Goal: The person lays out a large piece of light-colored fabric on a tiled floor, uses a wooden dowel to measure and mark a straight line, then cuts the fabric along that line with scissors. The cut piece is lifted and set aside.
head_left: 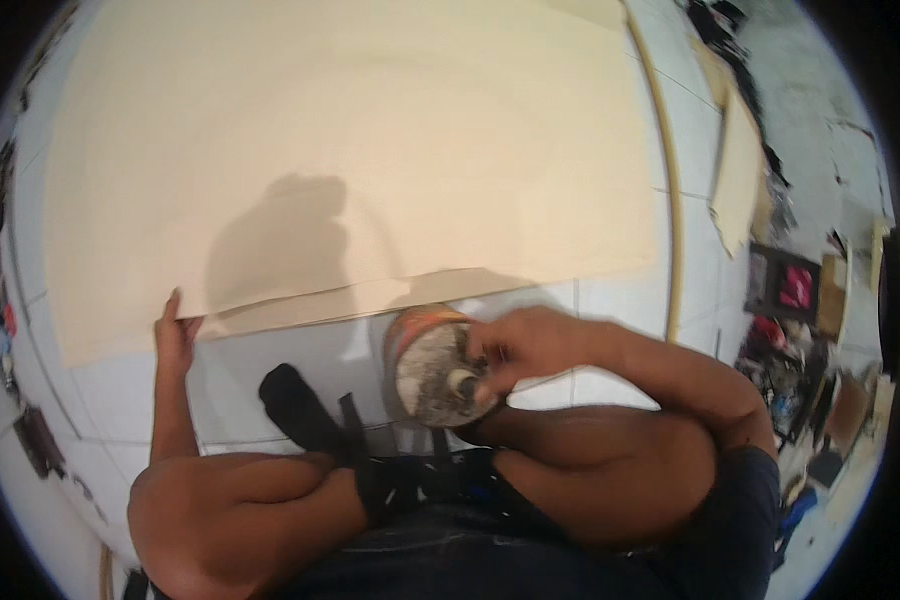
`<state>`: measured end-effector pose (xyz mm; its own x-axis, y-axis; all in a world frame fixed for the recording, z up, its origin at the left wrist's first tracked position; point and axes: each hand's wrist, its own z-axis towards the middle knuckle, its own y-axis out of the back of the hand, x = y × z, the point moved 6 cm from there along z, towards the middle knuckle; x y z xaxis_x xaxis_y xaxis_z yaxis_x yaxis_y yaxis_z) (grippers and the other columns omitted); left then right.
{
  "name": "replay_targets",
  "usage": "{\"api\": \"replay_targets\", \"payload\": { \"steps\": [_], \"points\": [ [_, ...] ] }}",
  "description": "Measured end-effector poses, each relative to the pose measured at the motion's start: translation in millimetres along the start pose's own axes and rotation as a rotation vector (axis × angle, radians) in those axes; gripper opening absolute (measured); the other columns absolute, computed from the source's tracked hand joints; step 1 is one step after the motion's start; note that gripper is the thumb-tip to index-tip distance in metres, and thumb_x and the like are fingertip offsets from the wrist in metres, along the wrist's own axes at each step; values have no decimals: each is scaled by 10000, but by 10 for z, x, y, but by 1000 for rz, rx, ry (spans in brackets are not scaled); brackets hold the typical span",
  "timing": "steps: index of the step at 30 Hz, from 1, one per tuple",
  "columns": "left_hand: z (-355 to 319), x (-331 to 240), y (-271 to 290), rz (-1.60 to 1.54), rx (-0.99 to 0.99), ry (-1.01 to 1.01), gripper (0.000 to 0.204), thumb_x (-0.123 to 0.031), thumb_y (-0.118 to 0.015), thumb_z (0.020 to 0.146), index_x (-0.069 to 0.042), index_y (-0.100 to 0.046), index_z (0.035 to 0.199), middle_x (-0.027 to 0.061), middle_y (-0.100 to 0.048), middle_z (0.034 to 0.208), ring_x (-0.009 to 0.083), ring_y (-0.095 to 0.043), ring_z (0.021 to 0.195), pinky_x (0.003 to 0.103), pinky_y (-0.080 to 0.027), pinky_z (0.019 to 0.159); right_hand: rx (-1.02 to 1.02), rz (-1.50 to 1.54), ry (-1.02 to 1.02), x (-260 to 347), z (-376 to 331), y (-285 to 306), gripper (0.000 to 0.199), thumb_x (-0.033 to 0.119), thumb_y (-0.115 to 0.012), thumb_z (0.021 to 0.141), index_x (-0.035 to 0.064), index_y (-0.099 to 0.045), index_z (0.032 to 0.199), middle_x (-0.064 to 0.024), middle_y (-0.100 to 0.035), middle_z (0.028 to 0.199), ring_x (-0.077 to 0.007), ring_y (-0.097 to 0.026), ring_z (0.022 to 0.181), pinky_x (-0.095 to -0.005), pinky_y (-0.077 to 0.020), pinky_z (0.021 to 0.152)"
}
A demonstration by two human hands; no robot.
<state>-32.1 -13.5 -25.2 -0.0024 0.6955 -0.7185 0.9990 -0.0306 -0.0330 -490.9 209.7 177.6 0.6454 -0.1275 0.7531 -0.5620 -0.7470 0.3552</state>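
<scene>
Cream sheet (420, 150) is lying spread, near edge appearing uneven. Your left hand (175, 338) is touching that edge, right hand (538, 345) the can (430, 372); both grips unclear.

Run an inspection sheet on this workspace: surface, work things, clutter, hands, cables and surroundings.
Surface: white tiled floor, partly covered.
Work things: large cream sheet spread out; round container with a stained top.
Clutter: mixed items along the right side, many blurred.
Hands: left hand at the sheet's near edge; right hand at the container's top, exact grip unclear.
Cables: nothing seen clearly.
Surroundings: long tan strip right of the sheet; smaller cream piece beyond.
</scene>
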Motion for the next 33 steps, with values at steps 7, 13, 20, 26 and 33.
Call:
{"api": "replay_targets", "payload": {
  "steps": [7,13,20,26,33],
  "points": [
    [-64,-156,86,88,54,66,600,-488,-613,896,-45,-522,1290,82,-561,1265,178,-564,1104,327,-432,980,-1120,591,-923,-2416,-1714,731,413,354,-687,875,-47,-589,848,-138,-638,740,-196,-603,584,-331,-524,532],
    [156,118,611,-135,-143,-30,537,-463,-645,892,-61,-548,1234,91,-589,1184,165,-578,1064,306,-464,940,-1511,1477,-878,-3524,-1810,-29,503,388,-730,844,-49,-532,993,-105,-584,729,-216,-600,565,-342,-569,512],
    [239,21,648,-377,-93,-113,393,-337,-642,924,-16,-579,1141,73,-638,1091,162,-625,985,272,-544,848,-1708,1492,-708,-3724,-1552,-43,252,316,-781,804,123,-619,799,-26,-546,647,-144,-517,508,-281,-377,378],
    [474,-236,881,-361,-146,-164,291,-248,-592,956,-10,-591,1123,77,-670,1046,176,-650,953,302,-547,818,-1854,1484,-576,-4034,-1838,474,273,162,-665,828,-27,-586,1008,-145,-624,914,-273,-637,791,-402,-562,646],
    [1301,-1542,800,-180,-246,-359,346,-227,-628,931,21,-580,1167,112,-648,1112,233,-625,1015,352,-488,916,-1760,323,-582,-2964,-2561,3261,409,333,-722,800,6,-621,1023,-80,-608,747,-167,-529,604,-352,-427,524]
  ]
}}
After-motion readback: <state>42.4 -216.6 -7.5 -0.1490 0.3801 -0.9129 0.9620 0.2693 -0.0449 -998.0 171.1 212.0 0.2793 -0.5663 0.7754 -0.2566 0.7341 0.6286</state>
